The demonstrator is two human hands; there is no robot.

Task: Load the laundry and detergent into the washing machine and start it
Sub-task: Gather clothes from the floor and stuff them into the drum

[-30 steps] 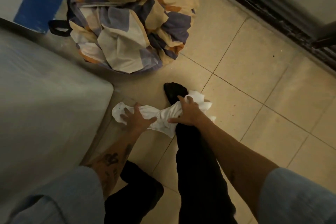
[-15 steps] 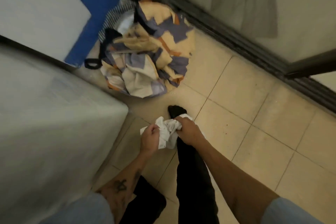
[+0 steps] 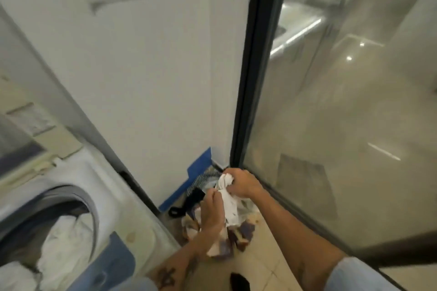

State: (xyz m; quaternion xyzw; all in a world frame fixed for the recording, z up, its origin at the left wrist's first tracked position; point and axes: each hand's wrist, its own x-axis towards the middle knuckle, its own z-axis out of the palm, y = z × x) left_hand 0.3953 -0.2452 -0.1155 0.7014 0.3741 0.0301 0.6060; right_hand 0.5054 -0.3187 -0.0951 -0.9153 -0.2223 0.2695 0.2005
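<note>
Main risk, as a judgement: the white garment is only bunched between the two hands, with a loose tail hanging below. On the swing left to the washing machine that tail could snag on the patterned bedding heaped on the floor right under it, or drag a piece out. The left hand has its fingers curled round the lower part of the cloth. The right hand grips the upper wad, fingers closed on it. Both holds look firm, though the frame is blurred. The garment is in the air over the bedding pile, well apart from the drum opening. Second risk: the drum already holds a lot of white laundry bulging toward the rim, so a new piece may slip back out or catch in the door seal. The blue-tinted door hangs open at the machine's front, between the person and the opening, and an arm could knock it. Around: a black strap lies by the pile, a blue strip runs low on the white wall, and the dark door frame with its glass stands just beside the right hand. A black-socked foot stands on the tiled floor. No detergent is visible.
</note>
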